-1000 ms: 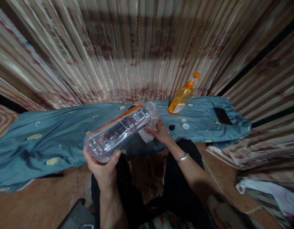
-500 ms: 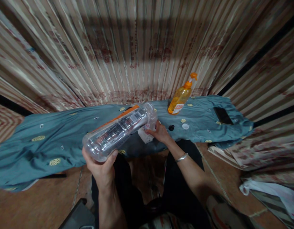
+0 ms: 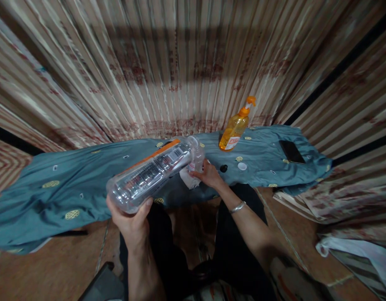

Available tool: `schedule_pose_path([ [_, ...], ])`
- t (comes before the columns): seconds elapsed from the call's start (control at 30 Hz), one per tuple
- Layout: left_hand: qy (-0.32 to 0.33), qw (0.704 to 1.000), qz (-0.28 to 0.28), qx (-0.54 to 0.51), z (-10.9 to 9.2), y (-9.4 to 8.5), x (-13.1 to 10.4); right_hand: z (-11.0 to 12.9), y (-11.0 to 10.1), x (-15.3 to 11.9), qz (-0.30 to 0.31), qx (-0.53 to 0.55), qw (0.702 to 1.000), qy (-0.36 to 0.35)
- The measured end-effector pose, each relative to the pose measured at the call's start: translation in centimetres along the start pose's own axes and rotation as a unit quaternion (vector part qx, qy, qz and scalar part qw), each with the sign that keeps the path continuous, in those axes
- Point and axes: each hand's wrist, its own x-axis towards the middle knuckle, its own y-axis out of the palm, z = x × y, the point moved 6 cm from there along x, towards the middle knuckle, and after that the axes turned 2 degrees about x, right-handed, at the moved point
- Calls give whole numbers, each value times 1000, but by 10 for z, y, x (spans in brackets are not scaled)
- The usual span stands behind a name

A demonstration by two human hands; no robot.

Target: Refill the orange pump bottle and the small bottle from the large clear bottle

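Note:
A large clear plastic bottle (image 3: 152, 175) with an orange-edged label lies tilted across the front, its base at the lower left and a clear narrower part (image 3: 197, 150) at the upper right. My left hand (image 3: 131, 219) grips the base from below, thumb on the near side. At the other end, my right hand (image 3: 208, 173) has its fingers closed on a white cloth or tissue (image 3: 189, 179), close against the clear part. A black cap (image 3: 223, 168) and a white cap (image 3: 242, 166) lie to the right of my right hand.
On the blue-green cloth (image 3: 86, 167) stands an orange pump bottle (image 3: 233, 131), behind the caps. A dark phone (image 3: 292, 151) lies at the right end. Striped curtains (image 3: 186, 62) hang behind the cloth. A white bag (image 3: 362, 251) is at the lower right.
The view has shifted very slightly. Both hands keep their grips, and the large bottle lies at nearly the same tilt.

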Motion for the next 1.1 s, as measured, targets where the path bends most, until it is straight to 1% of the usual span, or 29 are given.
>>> schedule_pose_path([
  [0.17,-4,1000,-1,0,0,0,0,-4,3,1,-1,0,1000,10],
  [0.3,-4,1000,-4,0,-1,0,-1,-5,4,1,-6,16,1000,-8],
  [0.5,-9,1000,-4,-1,2,-2,-1,-6,5,2,3,-11,1000,7],
  [0.97,-2,1000,1,6,0,-1,-1,-9,6,3,-15,11,1000,-19],
  [1.1,-6,1000,2,7,0,0,-2,-9,5,2,-12,10,1000,-5],
])
